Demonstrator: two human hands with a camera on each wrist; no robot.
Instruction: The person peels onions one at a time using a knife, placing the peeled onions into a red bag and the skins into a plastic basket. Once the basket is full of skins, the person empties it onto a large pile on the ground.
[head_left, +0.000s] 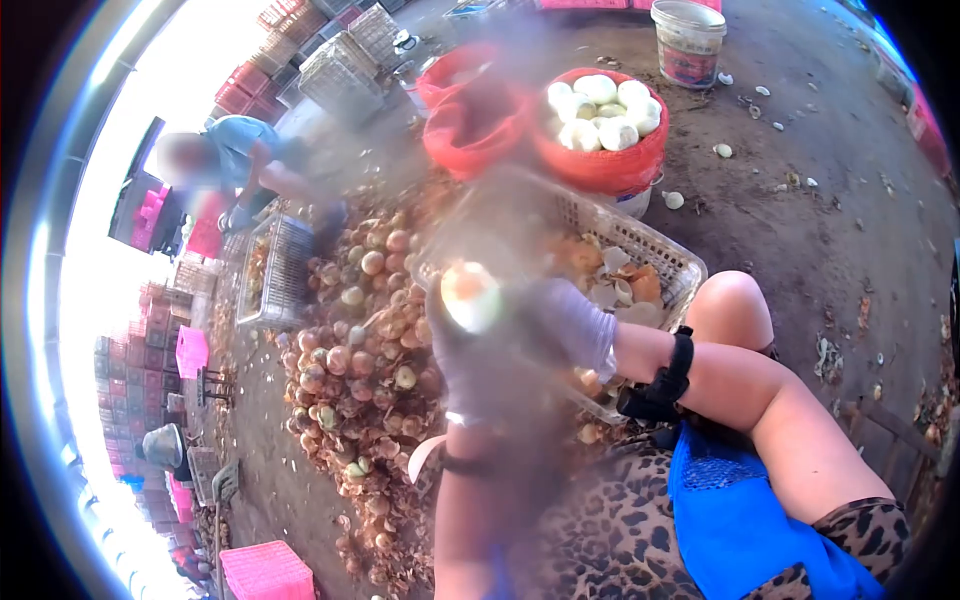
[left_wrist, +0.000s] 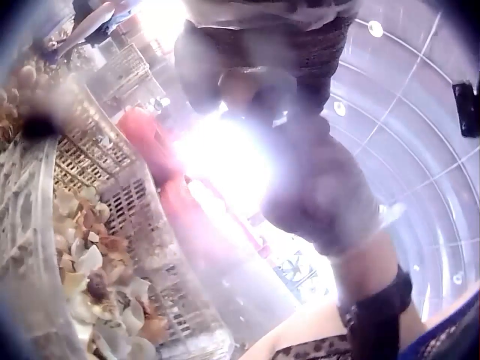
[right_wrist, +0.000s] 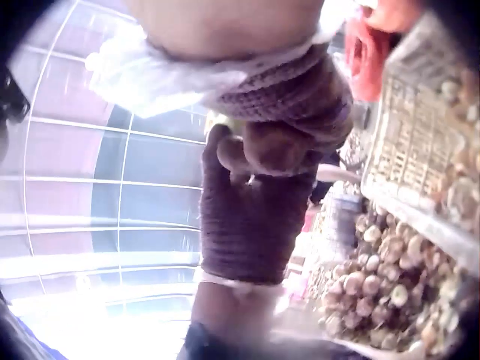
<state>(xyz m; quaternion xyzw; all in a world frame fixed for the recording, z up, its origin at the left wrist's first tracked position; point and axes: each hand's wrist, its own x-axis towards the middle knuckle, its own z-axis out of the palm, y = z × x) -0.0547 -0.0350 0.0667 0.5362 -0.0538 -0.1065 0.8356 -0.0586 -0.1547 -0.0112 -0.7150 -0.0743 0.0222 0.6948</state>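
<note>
Both hands wear knit gloves and meet in front of the body. My left hand [head_left: 455, 360] grips an onion [head_left: 470, 297], its pale, glaring surface facing up in the head view. Right beside it is my right hand [head_left: 575, 320], fingers curled close to the onion. In the right wrist view, brownish rounded shapes show between the right hand [right_wrist: 292, 94] and the left hand [right_wrist: 251, 217]. A small shiny thing [left_wrist: 281, 118] glints at the right hand's fingers in the left wrist view; I cannot tell its kind. Blur and glare hide much of the head view's middle.
A plastic crate [head_left: 655, 245] with onion skins stands under the hands. Left of it spreads a heap of unpeeled onions [head_left: 365, 340]. Beyond are a red-lined bucket of peeled onions [head_left: 600, 165] and a white pail [head_left: 690, 45]. Another person [head_left: 245, 160] bends near a second crate [head_left: 275, 275].
</note>
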